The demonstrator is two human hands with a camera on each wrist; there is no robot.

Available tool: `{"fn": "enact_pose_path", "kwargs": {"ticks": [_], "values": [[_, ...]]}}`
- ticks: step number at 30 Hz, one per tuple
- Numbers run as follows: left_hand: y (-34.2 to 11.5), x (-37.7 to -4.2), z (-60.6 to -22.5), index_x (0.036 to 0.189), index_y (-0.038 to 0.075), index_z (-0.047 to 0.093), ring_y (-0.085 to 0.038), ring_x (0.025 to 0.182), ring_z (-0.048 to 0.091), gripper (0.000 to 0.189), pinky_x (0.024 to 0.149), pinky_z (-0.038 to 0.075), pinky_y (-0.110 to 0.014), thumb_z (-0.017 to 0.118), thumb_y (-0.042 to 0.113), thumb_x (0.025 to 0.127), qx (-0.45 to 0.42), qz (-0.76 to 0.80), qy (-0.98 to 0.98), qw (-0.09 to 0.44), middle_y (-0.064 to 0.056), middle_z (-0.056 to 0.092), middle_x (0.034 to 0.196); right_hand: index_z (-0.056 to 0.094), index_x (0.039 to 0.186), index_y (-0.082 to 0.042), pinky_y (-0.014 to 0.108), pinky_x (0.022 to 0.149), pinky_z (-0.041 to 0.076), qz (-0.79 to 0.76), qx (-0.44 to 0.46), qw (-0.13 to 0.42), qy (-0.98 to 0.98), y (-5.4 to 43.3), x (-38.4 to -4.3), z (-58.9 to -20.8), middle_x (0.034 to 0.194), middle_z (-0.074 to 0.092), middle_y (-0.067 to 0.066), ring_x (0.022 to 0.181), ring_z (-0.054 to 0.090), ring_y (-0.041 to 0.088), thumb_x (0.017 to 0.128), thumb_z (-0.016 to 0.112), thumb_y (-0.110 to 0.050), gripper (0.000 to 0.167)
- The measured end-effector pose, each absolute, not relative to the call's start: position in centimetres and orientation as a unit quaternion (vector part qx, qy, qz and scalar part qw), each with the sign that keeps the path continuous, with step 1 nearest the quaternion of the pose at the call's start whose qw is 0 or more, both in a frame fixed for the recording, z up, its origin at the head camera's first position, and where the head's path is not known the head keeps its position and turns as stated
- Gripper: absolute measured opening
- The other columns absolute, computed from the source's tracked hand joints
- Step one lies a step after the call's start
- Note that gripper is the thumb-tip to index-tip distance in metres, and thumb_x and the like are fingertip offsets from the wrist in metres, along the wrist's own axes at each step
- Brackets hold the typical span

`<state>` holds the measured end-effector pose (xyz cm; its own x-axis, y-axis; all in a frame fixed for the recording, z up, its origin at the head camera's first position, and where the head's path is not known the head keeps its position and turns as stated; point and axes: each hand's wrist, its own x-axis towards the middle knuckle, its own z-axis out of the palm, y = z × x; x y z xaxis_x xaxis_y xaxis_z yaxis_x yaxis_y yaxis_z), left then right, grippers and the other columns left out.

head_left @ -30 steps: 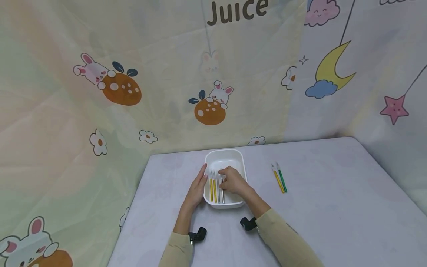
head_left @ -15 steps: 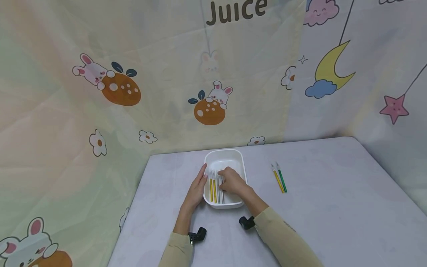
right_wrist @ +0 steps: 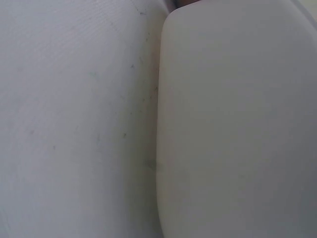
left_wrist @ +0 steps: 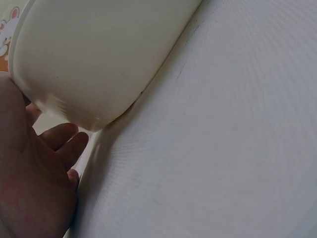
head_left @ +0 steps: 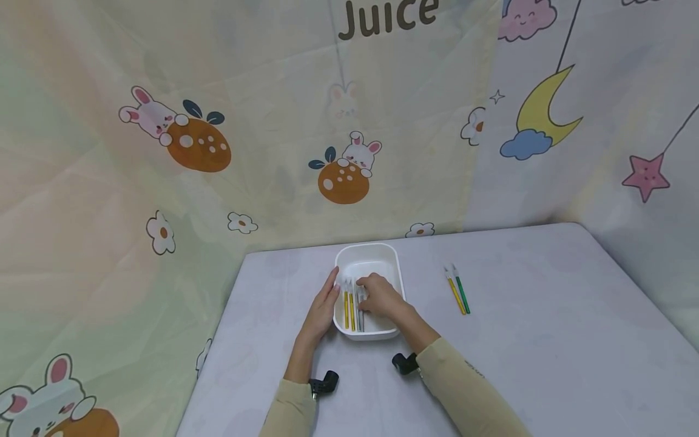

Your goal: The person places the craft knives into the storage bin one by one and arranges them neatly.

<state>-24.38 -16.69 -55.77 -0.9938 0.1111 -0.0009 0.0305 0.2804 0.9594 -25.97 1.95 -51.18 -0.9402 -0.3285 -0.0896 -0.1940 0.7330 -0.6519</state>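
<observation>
In the head view, a white plastic tray stands on the table. Two slim yellow pens with pale pointed tips lie lengthwise along its left side, and silver pens lie just right of them. My right hand reaches in over the right rim, thumb and forefinger pinching the outermost silver pen; the hand covers part of it. Fairly straight fingers of my left hand rest along the tray's left outer wall. The left wrist view shows that hand beside the tray's wall.
A yellow pen and a green pen lie side by side on the table, right of the tray. The white-covered table meets a printed fabric backdrop behind. The right wrist view shows mostly the tray's outer wall.
The silver pen under my right fingers has shifted slightly left, closer to the other silver one. My left hand and the tray stay in place.
</observation>
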Motion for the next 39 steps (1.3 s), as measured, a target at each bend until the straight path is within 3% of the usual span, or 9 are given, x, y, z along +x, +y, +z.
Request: {"fn": "enact_pose_path", "kwargs": {"ticks": [5,13,18,24,32,39], "values": [[-16.6,-24.4,-55.6,0.160,0.047,0.031,-0.013,0.161,0.019,0.049,0.132,0.014,-0.051,0.038,0.041,0.113,0.044,0.595,0.802,0.033,0.020,0.026,0.169,0.065,0.138,-0.002,0.046,0.104,0.055,-0.341,-0.136,0.103,0.924,1.9,-25.9,-51.2,0.124,0.068,0.015,0.112,0.065,0.027,0.085,0.087,-0.012,0.058],[-16.6,-24.3,-55.7,0.160,0.046,0.032,-0.015,0.161,0.019,0.049,0.132,0.014,-0.051,0.039,0.045,0.112,0.044,0.596,0.801,0.031,0.018,0.025,0.170,0.065,0.139,-0.004,0.045,0.100,0.058,-0.355,-0.125,0.094,0.922,1.9,-25.6,-51.0,0.122,0.068,0.014,0.110,0.066,0.026,0.086,0.085,-0.011,0.057],[-16.6,-24.3,-55.7,0.161,0.045,0.031,-0.014,0.161,0.018,0.049,0.132,0.014,-0.051,0.038,0.042,0.112,0.047,0.594,0.802,0.035,0.018,0.025,0.171,0.067,0.135,-0.004,0.036,0.083,0.061,-0.384,-0.138,0.032,0.913,2.0,-25.3,-50.6,0.120,0.069,0.014,0.095,0.067,0.021,0.088,0.083,-0.012,0.050],[-16.7,-24.3,-55.7,0.162,0.042,0.032,-0.015,0.162,0.018,0.050,0.132,0.014,-0.051,0.038,0.040,0.113,0.050,0.595,0.801,0.031,0.016,0.025,0.171,0.068,0.134,-0.005,0.023,0.068,0.054,-0.387,-0.143,-0.034,0.910,2.4,-25.1,-50.1,0.123,0.070,0.013,0.080,0.061,0.010,0.090,0.084,-0.020,0.050],[-16.6,-24.4,-55.7,0.162,0.042,0.031,-0.014,0.162,0.018,0.050,0.132,0.014,-0.051,0.037,0.039,0.113,0.046,0.591,0.805,0.032,0.018,0.025,0.171,0.057,0.150,-0.012,0.030,0.075,0.060,-0.373,-0.136,-0.070,0.915,3.4,-24.8,-49.7,0.152,0.052,0.016,0.101,0.071,0.023,0.090,0.084,-0.028,0.068],[-16.6,-24.5,-55.7,0.163,0.042,0.030,-0.013,0.162,0.017,0.050,0.132,0.013,-0.050,0.037,0.039,0.113,0.051,0.594,0.802,0.033,0.018,0.024,0.171,0.051,0.155,-0.015,0.042,0.085,0.063,-0.380,-0.138,-0.089,0.910,4.5,-24.6,-49.5,0.156,0.047,0.016,0.112,0.070,0.031,0.091,0.082,-0.031,0.073]]}}
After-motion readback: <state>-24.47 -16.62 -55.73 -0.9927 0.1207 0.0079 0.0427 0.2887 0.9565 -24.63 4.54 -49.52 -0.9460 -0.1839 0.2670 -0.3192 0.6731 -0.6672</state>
